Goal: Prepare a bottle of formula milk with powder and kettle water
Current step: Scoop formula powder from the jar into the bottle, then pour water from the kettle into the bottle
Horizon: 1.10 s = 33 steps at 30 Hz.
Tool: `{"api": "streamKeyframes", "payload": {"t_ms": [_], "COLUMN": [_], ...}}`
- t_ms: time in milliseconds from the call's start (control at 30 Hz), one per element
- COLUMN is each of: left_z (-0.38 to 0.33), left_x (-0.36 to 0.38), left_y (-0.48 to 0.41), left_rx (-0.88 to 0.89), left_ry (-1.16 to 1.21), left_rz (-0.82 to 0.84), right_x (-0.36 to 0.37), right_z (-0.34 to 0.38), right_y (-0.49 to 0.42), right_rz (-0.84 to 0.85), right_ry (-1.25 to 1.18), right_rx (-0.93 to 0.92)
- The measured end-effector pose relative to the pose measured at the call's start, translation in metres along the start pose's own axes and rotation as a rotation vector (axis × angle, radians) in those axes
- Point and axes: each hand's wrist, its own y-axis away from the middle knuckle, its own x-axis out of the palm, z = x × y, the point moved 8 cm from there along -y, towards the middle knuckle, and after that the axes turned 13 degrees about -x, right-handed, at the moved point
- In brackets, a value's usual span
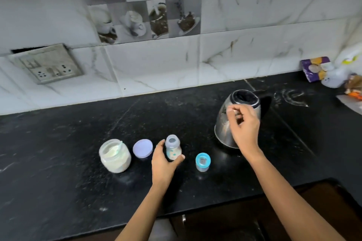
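Observation:
A small baby bottle with no top stands upright on the black counter, with some powder in it. My left hand holds its lower part, fingers on the left and thumb on the right. To its left, an open jar of white powder has a scoop in it, with the purple lid beside it. The teal teat cap stands to the right of the bottle. My right hand hovers in front of the steel kettle, fingers loosely curled and holding nothing.
A socket plate is on the tiled wall at the left. Packets and a white bag crowd the far right corner, near white powder smears. The counter's front edge runs below my forearms.

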Motion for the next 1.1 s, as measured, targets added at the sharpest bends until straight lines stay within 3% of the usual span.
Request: {"api": "streamKeyframes", "payload": {"t_ms": [100, 233, 533, 867, 1100], "left_z": [-0.005, -0.003, -0.005, -0.013, -0.017], "left_x": [0.015, 0.024, 0.033, 0.039, 0.035], "left_y": [-0.003, -0.011, -0.027, -0.03, -0.035], "left_rx": [0.003, -0.02, -0.023, -0.006, 0.009], "left_ry": [0.049, 0.092, 0.096, 0.077, 0.077], "left_rz": [-0.024, -0.099, -0.199, -0.154, -0.118], "right_x": [-0.037, -0.061, -0.021, 0.003, 0.024], "right_z": [-0.036, -0.092, -0.174, -0.157, -0.122], "right_y": [-0.012, -0.03, -0.066, -0.069, -0.071], "right_rz": [-0.077, -0.078, 0.313, 0.487, 0.429], "right_ry": [0.173, 0.173, -0.16, -0.319, -0.329], "right_rx": [-0.054, 0.027, 0.282, 0.136, 0.096]}}
